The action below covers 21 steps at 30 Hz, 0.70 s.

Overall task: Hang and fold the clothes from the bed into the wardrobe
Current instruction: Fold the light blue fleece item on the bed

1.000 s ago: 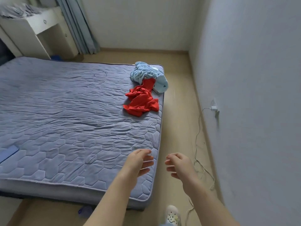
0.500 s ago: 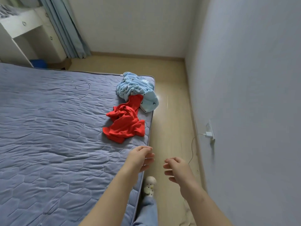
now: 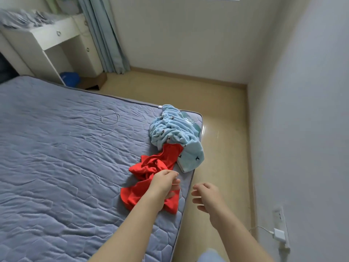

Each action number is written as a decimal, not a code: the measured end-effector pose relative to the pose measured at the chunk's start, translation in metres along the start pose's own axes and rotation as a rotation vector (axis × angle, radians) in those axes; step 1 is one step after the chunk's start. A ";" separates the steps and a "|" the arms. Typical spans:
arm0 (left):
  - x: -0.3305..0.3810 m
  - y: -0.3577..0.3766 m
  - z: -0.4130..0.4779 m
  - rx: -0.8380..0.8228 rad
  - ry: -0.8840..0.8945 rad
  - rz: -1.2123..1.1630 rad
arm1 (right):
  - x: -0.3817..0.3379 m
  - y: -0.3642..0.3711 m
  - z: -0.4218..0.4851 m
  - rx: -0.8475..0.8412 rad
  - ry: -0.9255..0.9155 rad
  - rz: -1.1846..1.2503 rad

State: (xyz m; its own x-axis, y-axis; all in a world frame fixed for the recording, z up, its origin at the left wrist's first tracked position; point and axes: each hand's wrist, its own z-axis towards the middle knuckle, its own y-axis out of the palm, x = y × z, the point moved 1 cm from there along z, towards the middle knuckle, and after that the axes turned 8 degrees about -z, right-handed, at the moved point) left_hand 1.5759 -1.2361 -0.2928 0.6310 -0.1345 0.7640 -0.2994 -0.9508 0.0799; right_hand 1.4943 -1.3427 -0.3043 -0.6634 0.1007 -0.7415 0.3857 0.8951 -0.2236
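At the bed's (image 3: 56, 167) right edge, I reach for the crumpled red garment (image 3: 149, 171), my left hand (image 3: 164, 183) hovering over it with fingers loosely curled, gripping nothing. My right hand (image 3: 206, 195) hangs open above the floor at three o'clock of the left. At one o'clock of the red cloth lies a bunched light-blue fleece garment (image 3: 173, 129), overlapping its top end. I judge this the pick-up step: next I must pinch the red fabric and draw it free of the blue. The wardrobe is out of view.
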 end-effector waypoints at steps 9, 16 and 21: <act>0.065 0.046 0.157 0.236 -0.056 -0.151 | -0.093 -0.026 0.191 -0.199 -0.019 -0.240; 0.096 0.074 0.255 0.495 -0.108 -0.273 | -0.149 -0.047 0.320 -0.320 0.021 -0.470; 0.079 0.097 0.333 0.583 -0.167 -0.183 | -0.158 -0.041 0.402 -0.385 0.037 -0.621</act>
State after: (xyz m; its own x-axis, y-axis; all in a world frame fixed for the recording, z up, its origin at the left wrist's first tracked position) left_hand 1.8352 -1.4318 -0.4380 0.7521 0.0476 0.6573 0.2332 -0.9521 -0.1978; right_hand 1.8409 -1.5698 -0.4323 -0.7101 -0.4666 -0.5273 -0.3167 0.8805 -0.3526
